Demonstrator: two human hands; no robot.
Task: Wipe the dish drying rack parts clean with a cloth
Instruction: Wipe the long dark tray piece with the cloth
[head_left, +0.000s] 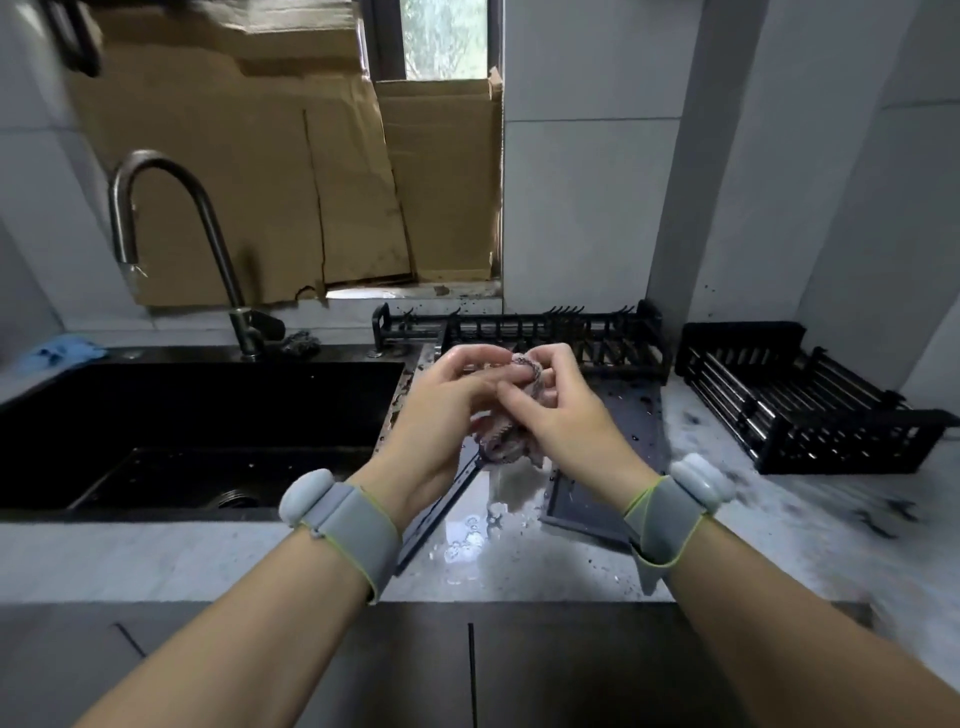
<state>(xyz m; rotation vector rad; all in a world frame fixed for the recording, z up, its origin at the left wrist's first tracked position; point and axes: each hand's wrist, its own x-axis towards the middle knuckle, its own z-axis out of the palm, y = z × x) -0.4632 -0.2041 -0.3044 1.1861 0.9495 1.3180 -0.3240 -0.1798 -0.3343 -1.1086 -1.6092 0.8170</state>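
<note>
Head view, near to far: both forearms reach in from 6 o'clock, each with a grey wristband. The left hand (447, 410) and right hand (558, 410) meet at centre above the wet counter (208, 556), and a bunched, pale cloth (511, 431) is held between them. The right hand's fingers curl round the cloth's upper end, its thumb lying across the front; the left hand's fingers curl against the cloth from the 9 o'clock side. The cloth's lower end hangs below both palms.

Beneath the hands lies a dark drip tray (592, 514), wet with drops. At 9 o'clock sits the black sink (156, 415) with its curved tap (176, 239). Just past the hands, at 12 o'clock, stands the black dish rack (618, 338). At 3 o'clock rests a black basket (800, 405). Cardboard (291, 171) covers the window behind.
</note>
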